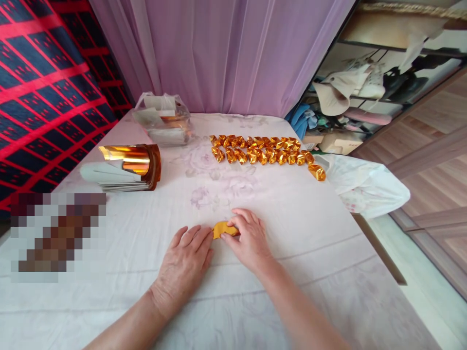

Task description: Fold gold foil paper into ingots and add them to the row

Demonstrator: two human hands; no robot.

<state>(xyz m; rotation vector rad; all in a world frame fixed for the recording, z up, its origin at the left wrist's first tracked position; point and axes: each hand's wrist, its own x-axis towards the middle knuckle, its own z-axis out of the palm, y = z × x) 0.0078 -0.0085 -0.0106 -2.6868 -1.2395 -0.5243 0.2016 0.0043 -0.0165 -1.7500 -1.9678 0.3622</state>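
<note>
Between the side edges of the table (pixel 292 218) I have the right hand (pixel 251 238) pinching the gold piece (pixel 221 230), the left hand (pixel 184 262) open, fingertips at its end, presumably steadying it, with gold twists (pixel 254 154) rowed near the far right corner, likely for working room.

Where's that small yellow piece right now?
Just below the centre of the head view, the small yellow piece sits between the left hand and the right hand, with the right hand's fingers on its right end.
</note>
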